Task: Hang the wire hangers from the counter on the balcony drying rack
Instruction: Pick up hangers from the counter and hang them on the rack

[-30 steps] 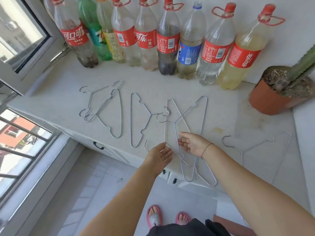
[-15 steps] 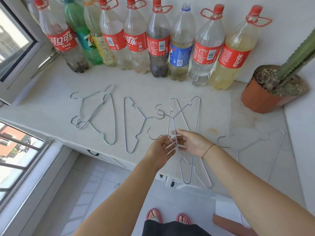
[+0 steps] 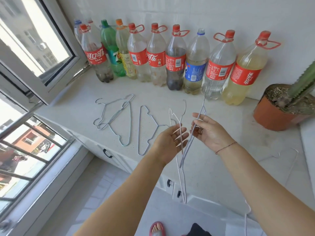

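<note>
Collection stage. The left hand [image 3: 167, 142] pinches a first hanger [image 3: 180, 127] and the right hand [image 3: 213, 133] grips a second hanger [image 3: 189, 147], both held clear of the tabletop [image 3: 238, 120]. Left of the left hand a single hanger [image 3: 144, 130] lies flat; farther left, an overlapping pair [image 3: 115, 120]. Bottles [image 3: 175, 58] line the wall [image 3: 221, 11] beyond. No drying rack is in view: judged early, none hung, at least three left to collect.

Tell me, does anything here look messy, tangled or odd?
Two hangers at the left of the counter lie crossed over each other and look tangled. The lifted pair, held by the left hand and right hand, also cross each other. Nothing looks spilled or broken.
</note>
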Motion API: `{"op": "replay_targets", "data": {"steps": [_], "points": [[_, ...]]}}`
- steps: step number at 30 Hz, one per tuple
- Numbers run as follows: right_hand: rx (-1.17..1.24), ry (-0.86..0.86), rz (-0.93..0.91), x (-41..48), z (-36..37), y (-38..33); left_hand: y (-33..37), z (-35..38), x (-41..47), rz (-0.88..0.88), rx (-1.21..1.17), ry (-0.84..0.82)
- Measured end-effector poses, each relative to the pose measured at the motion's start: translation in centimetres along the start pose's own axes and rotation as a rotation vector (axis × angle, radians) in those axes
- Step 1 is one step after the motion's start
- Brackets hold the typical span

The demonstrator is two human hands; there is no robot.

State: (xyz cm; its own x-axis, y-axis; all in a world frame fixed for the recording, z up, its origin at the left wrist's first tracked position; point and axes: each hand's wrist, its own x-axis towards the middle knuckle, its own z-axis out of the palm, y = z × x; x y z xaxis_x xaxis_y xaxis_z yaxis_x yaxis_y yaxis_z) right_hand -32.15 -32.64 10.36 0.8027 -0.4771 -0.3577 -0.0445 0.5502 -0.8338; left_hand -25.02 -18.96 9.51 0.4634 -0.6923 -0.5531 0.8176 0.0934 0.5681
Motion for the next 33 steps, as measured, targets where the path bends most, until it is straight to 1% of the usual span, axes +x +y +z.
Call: {"op": "replay_targets", "data": {"steps": [5,12,19,25,30,33], "points": [[-0.002,-0.181,0.045,-2.3,3.3,-1.1,1.7,-0.6,-4.6,0.131,-0.095,0.067],[-0.097,-0.508,0.073,-6.1,10.1,-3.0,5.4,-2.5,-13.7,0.403,-0.124,0.126],[-0.207,-0.810,0.089,-10.9,21.0,-4.4,10.1,-5.8,-25.3,0.666,-0.100,0.232],[-0.229,-1.044,0.090,-15.2,31.2,-5.0,13.9,-8.6,-36.1,0.893,-0.064,0.288],[-0.287,-1.242,0.051,-19.8,38.7,-5.3,16.5,-10.4,-44.1,1.042,-0.046,0.339],[-0.321,-1.319,0.026,-22.7,42.7,-5.0,18.1,-11.1,-48.6,1.131,-0.037,0.363]]}}
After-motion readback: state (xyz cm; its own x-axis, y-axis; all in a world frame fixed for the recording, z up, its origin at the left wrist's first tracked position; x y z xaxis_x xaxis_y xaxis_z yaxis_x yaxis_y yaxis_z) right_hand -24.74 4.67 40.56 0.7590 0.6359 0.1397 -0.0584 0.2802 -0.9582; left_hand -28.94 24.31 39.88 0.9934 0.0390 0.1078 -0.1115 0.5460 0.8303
